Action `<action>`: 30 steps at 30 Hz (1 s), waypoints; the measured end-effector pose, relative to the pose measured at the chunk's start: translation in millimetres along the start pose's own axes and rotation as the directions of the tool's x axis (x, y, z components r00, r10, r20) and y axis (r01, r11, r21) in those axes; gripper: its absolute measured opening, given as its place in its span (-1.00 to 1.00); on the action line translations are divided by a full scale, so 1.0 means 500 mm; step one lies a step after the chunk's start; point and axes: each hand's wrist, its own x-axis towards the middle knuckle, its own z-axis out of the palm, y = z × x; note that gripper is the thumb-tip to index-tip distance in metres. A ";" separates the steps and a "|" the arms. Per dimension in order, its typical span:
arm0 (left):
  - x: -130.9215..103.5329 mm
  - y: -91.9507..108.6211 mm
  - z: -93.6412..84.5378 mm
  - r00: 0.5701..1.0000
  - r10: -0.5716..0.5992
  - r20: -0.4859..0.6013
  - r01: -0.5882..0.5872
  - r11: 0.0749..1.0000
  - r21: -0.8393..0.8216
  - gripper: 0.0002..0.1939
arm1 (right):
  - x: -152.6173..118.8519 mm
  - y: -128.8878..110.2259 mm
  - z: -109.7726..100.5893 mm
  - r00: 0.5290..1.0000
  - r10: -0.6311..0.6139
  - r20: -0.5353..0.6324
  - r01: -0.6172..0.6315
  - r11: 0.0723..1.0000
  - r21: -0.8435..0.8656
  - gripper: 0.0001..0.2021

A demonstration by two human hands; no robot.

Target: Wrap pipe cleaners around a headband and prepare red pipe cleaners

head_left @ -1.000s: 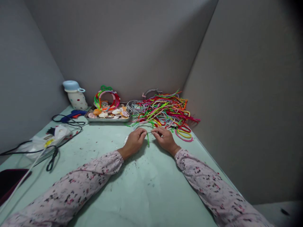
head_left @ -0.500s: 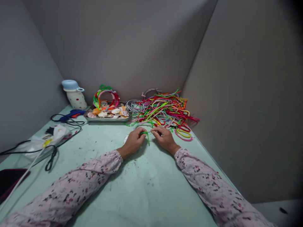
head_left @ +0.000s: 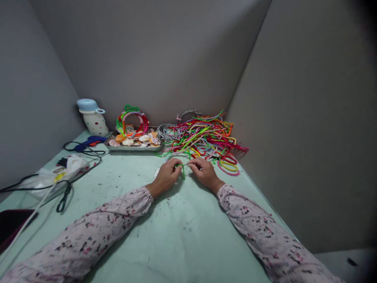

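Over the middle of the table my left hand (head_left: pixel 167 173) pinches a green pipe cleaner (head_left: pixel 183 171), whose short end hangs down beside the thumb. Facing it, my right hand (head_left: pixel 204 171) has thumb and fingers closed on a thin grey wire (head_left: pixel 185 164) that runs across the small gap between the hands. The green strand meets the wire close to the left fingertips. Part of a pale round piece (head_left: pixel 157 171) shows behind the left hand; the rest of it is hidden.
Behind my hands lies a tangled heap of colourful pipe cleaners (head_left: pixel 206 133) beside coiled grey wire (head_left: pixel 167 133). A metal tray (head_left: pixel 134 149) holds seashells and fuzzy rings (head_left: pixel 132 118). Leftward are a bottle (head_left: pixel 93 120), black cables (head_left: pixel 69 192) and a plastic bag (head_left: pixel 73 167). Walls bound the table.
The green pipe cleaner's hanging end has shifted slightly left and looks shorter, and less green shows at the left fingertips. Both hands stay nearly in place.
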 end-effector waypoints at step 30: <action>0.004 -0.010 0.005 0.990 -0.117 0.078 0.124 0.988 -0.093 -0.74 | 0.003 0.002 0.003 1.000 -0.020 0.003 0.020 1.000 0.002 -0.88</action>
